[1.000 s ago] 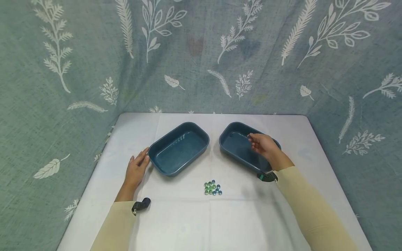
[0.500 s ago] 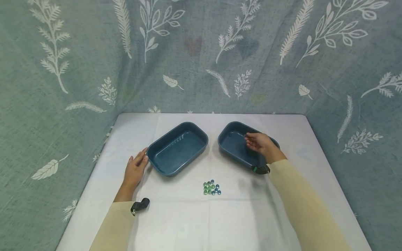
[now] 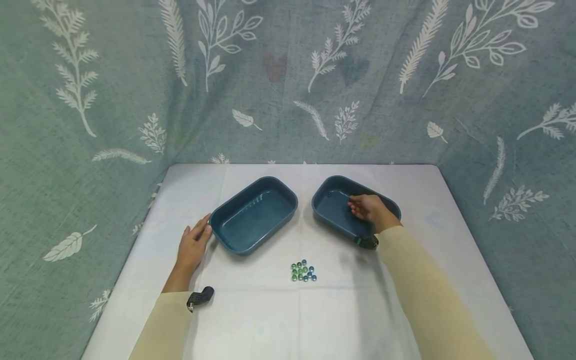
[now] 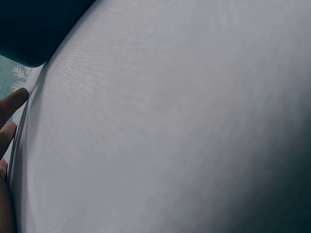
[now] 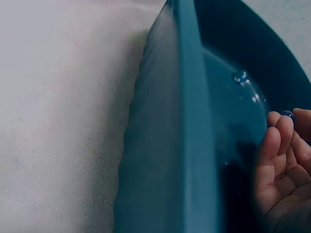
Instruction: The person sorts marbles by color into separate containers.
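Observation:
My right hand [image 3: 366, 207] is inside the right teal tray [image 3: 330, 223], palm side showing in the right wrist view. Between its thumb and fingertips it pinches a dark blue marble [image 5: 288, 114], partly covered by the fingers. Another shiny marble [image 5: 240, 76] lies on that tray's floor near the far end. On the other side, my left hand [image 3: 192, 246] rests with extended fingers at the near-left corner of the left teal tray [image 3: 253, 220]. Green marbles [image 3: 294, 272] and blue marbles [image 3: 309, 275] sit in a small cluster on the white cloth in front of the trays.
Both trays stand angled on a white-covered table [image 3: 256, 320], with a narrow gap between their inner ends. A leaf-patterned grey-green curtain [image 3: 288, 100] closes off the back and both sides. Dark camera mounts [image 3: 200, 296] are strapped to the wrists.
My right hand has shifted slightly left and lower into the right tray, still pinching the marble. The left hand stays at its tray; the view has shifted a little.

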Available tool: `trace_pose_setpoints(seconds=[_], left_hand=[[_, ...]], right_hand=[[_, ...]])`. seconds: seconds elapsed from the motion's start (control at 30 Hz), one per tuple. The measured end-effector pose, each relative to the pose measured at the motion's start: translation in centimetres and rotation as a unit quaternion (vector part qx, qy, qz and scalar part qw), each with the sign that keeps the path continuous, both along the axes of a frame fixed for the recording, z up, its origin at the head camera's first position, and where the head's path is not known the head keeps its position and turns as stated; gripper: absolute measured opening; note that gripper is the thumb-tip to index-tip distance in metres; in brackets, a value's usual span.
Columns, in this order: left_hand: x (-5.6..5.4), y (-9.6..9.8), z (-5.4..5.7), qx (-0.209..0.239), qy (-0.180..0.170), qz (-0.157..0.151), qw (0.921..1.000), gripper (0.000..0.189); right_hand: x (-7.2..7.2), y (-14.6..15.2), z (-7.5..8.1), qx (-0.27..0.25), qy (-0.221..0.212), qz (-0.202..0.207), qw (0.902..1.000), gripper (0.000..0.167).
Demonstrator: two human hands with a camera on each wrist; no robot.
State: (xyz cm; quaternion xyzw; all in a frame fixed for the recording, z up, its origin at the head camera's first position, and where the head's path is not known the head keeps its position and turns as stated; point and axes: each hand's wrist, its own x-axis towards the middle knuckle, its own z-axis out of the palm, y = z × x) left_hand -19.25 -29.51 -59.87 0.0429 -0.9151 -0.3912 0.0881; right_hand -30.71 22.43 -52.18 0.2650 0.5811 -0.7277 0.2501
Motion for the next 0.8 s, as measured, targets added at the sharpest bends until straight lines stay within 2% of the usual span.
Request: trace_pose_setpoints(seconds=[0.27,0.57,0.8], left_hand=[[0.0,-0.1,0.0,0.001,-0.003,0.000,1.0000,0.053],[0.0,0.0,0.1,-0.008,0.000,0.001,1.0000,0.052],[0.4,0.2,0.5,0.001,-0.008,0.007,0.9999,0.053]], right_hand=[[0.1,0.1,-0.3,0.006,-0.004,0.008,0.9999,0.011],[-0.2,0.3,-1.4,0.005,-0.004,-0.001,1.0000,0.012],[-0.4,-0.2,-2.2,0.021,0.007,-0.018,0.9996,0.010]])
